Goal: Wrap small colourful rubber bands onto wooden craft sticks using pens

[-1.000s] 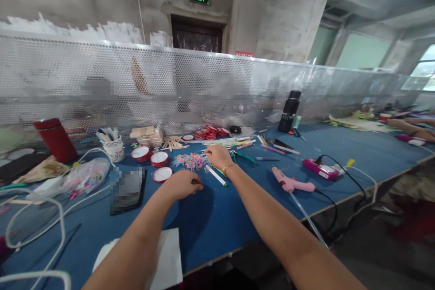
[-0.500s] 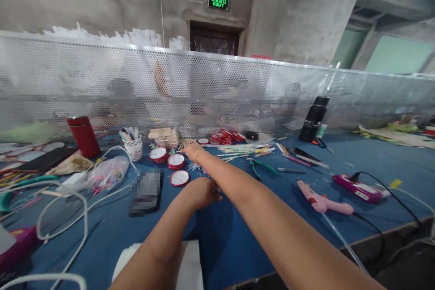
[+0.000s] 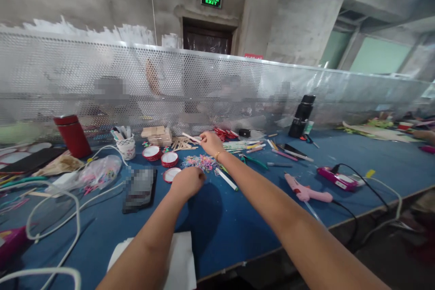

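My right hand (image 3: 211, 142) reaches to the back of the table, its fingers pinched on a pale flat stick (image 3: 190, 137) that points left. Beside that stick lies a loose pile of wooden sticks (image 3: 182, 143). Nearer to me, my left hand (image 3: 187, 182) is closed with its back toward me; what its fingers hold, if anything, is hidden. Just beyond it spreads a heap of colourful small bands (image 3: 201, 162). Round red-rimmed pieces with white insides (image 3: 169, 159) sit to its left. A white pen with a green end (image 3: 227, 180) lies under my right forearm.
A phone (image 3: 139, 190), a white cup of pens (image 3: 125, 147) and a red flask (image 3: 72, 136) stand or lie on the left. Right are green-handled pliers (image 3: 254, 161), a pink glue gun (image 3: 306, 189), a purple power strip (image 3: 336, 178) and a black flask (image 3: 302, 117). A perforated screen (image 3: 204, 86) runs behind.
My right hand has moved right from the wooden stick pile and now shows a pale stick in its fingers. My left hand has shifted left. The band heap and white pen are now uncovered.
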Available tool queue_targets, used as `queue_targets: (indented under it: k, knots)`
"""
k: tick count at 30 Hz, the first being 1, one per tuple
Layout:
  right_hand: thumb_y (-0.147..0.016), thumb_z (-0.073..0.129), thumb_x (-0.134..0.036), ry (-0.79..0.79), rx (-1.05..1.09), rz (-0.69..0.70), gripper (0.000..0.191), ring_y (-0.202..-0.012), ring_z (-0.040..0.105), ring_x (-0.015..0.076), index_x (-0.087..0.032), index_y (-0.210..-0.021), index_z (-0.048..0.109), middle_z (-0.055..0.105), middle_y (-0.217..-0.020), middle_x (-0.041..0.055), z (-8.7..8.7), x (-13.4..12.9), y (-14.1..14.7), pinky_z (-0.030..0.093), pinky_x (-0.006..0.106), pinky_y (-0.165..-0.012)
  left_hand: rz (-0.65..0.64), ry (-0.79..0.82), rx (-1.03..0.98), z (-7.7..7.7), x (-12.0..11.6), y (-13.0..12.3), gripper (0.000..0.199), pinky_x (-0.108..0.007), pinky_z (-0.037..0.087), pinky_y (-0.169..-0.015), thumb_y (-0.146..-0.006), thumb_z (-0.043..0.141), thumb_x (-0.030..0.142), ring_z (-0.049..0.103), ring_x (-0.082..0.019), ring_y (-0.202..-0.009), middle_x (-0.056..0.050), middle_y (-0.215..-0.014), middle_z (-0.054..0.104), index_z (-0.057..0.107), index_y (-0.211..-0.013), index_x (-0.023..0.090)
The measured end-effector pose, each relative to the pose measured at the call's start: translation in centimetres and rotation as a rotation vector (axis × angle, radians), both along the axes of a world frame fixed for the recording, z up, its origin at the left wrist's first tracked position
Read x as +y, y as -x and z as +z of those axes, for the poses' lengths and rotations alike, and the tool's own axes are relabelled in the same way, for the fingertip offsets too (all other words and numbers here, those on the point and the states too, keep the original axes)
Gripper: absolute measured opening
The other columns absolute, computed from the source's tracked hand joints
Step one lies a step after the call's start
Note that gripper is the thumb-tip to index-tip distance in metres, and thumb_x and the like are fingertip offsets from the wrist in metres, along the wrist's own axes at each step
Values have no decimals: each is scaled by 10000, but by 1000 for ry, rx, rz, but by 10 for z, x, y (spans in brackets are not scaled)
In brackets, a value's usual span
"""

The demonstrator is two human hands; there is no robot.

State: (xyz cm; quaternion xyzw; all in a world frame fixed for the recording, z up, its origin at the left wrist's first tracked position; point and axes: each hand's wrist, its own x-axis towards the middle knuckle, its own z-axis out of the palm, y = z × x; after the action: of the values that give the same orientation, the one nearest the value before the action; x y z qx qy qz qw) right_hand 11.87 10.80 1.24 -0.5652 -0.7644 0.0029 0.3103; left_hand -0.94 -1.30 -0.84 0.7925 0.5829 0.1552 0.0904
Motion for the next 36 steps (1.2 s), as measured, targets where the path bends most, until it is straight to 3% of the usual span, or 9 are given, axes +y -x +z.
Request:
queue_targets:
  k: [1,3,6,10,12,17,22,29,36]
  knots:
    - [-837,534,-157,87,267,68,261,-908,667,174,-135,-1075,639,718,-982,92,-3,-11,-5,507,272,-796,83,-53,-59,2,3,2,265,-301,442,-739,-830,509,324,667,-246,-867,-118,-903,733,741,-896,213]
    - [-838,557,-211,151,400,121,203,-735,673,132,-142,-1015,629,723,-860,47,-14,-37,-9,522,227,-661,188,-187,-271,5,10,6,326,-296,439,-748,-863,475,353,654,-236,-903,-126,-985,722,703,-1034,195]
    - [-751,661,-236,355,800,355,138,-617,639,113,-160,-858,620,694,-745,7,-35,-75,-6,503,204,-571,180,-231,-606,8,18,10,330,-257,423,-644,-828,524,409,627,-187,-735,-73,-816,717,695,-968,163]
    - [-759,640,-258,482,804,523,80,-593,631,114,-182,-752,616,671,-680,-20,-52,-96,-7,500,217,-586,104,-93,-1008,9,20,12,399,-235,396,-553,-682,655,499,563,-141,-598,-26,-678,668,678,-851,138]
    - [-767,651,-308,357,694,523,139,-605,621,118,-178,-718,642,659,-654,-14,-51,-93,-14,498,231,-630,97,13,-1091,9,18,11,413,-234,398,-552,-643,677,510,552,-132,-584,-16,-646,645,662,-814,135]
    - [-791,624,-443,166,876,460,302,-717,617,134,-177,-916,697,696,-804,23,-40,-84,-32,478,246,-679,-20,201,-896,6,13,5,352,-225,355,-524,-681,638,500,479,-101,-513,20,-564,573,606,-699,149]
    - [-728,646,-463,236,980,478,308,-566,490,88,-160,-669,647,589,-599,-27,-41,-83,-31,390,205,-569,-99,218,-768,6,7,-5,334,-223,338,-511,-736,569,482,465,-99,-503,19,-571,573,602,-703,151]
    - [-701,583,-379,126,1285,27,239,-465,329,75,-194,-582,490,412,-508,-78,-36,-56,-60,267,214,-469,-172,281,-613,5,4,-8,307,-223,367,-542,-745,557,431,500,-111,-513,8,-515,551,587,-606,159]
    - [-710,585,-354,-40,1114,1,303,-503,289,86,-208,-514,405,314,-488,-79,-36,-68,-56,243,222,-483,-4,-49,-390,11,-2,-5,369,-244,398,-620,-691,657,513,611,-174,-724,-24,-798,701,718,-904,219]
